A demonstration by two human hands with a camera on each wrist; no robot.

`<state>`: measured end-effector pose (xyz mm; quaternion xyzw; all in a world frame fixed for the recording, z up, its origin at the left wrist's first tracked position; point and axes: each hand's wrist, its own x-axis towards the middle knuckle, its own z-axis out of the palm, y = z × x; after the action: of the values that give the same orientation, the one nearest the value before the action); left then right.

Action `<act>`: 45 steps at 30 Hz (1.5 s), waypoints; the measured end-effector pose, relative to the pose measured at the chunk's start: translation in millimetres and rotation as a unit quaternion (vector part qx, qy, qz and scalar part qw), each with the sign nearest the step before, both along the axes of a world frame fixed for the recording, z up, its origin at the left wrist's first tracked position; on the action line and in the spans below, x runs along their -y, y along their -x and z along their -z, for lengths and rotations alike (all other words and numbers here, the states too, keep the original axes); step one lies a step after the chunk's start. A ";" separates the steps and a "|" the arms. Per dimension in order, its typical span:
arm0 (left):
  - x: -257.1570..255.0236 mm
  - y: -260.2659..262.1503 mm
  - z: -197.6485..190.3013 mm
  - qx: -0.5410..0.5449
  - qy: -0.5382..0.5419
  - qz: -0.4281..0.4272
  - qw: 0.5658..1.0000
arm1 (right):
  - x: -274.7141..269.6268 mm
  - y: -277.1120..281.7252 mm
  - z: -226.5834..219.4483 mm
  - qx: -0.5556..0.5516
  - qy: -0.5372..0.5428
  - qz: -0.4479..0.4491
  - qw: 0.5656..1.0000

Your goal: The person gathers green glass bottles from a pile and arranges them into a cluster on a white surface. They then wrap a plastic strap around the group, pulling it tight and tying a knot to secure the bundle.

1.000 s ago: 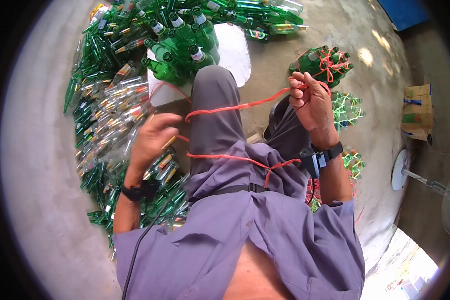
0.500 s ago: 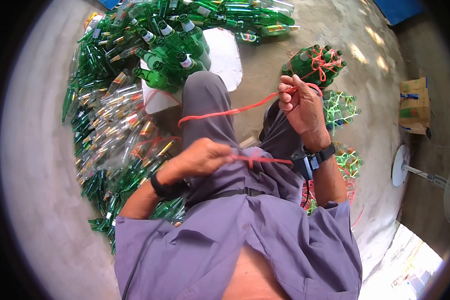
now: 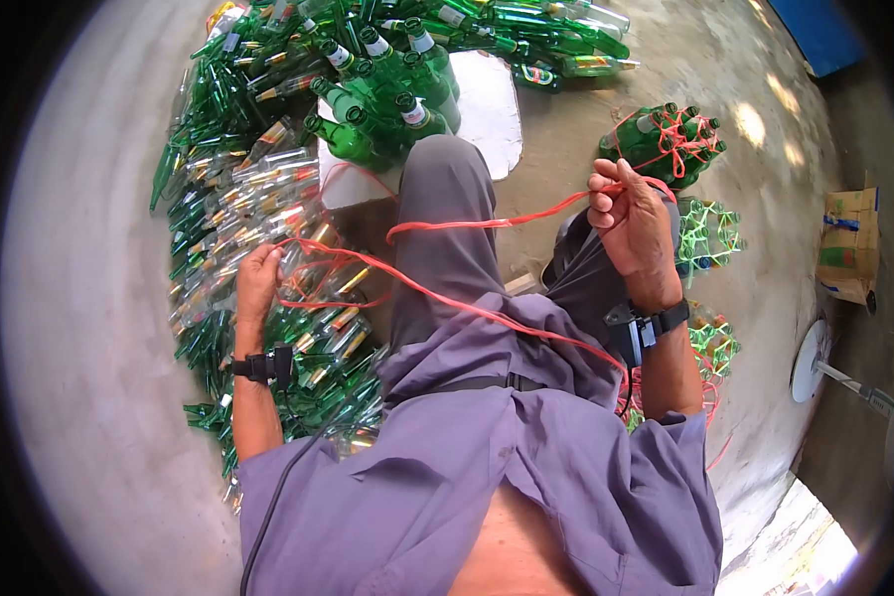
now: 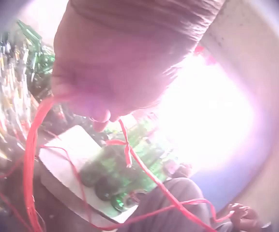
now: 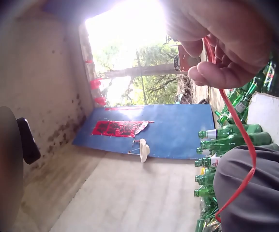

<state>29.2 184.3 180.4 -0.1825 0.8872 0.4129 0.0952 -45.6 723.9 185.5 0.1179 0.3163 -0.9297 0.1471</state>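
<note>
In the head view, my left hand (image 3: 258,283) is out at the left above the bottles, pinching a red plastic cord (image 3: 447,295) that runs back across the lap. A small knot with short tails shows in the cord (image 4: 127,143) in the left wrist view. Over the right knee, my right hand (image 3: 631,223) pinches another stretch of the cord between thumb and curled fingers. From there it crosses the left knee (image 3: 447,184). The right wrist view has the cord hanging from the right hand's fingers (image 5: 217,75).
Green bottles (image 3: 407,94) stand on a white board (image 3: 492,119) ahead. Loose clear and green bottles (image 3: 238,214) pile up at the left. Bundles tied with red cord (image 3: 666,144) and green cord (image 3: 707,235) stand at the right, near a cardboard box (image 3: 846,243) and a fan (image 3: 810,363).
My left hand moved from beside the left knee in over the lap, took the cord, then swung out left, drawing it along. The right hand keeps its hold in nearly the same place.
</note>
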 end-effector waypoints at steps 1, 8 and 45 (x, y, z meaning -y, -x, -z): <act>13.4 -4.9 14.0 -0.025 0.007 -0.027 0.999 | 0.6 0.0 0.4 0.001 0.000 0.000 1.000; -98.0 -23.3 -12.9 -0.186 0.100 0.077 0.974 | 4.3 2.0 4.7 0.009 -0.013 -0.004 1.000; -273.3 39.9 -21.1 0.004 -0.288 0.283 0.915 | 74.1 -12.7 14.9 0.034 0.065 -0.083 0.994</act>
<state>-10.7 457.7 201.6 0.1094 0.7442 0.6054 0.2602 -32.9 649.9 170.6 0.1129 0.2588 -0.9283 0.2421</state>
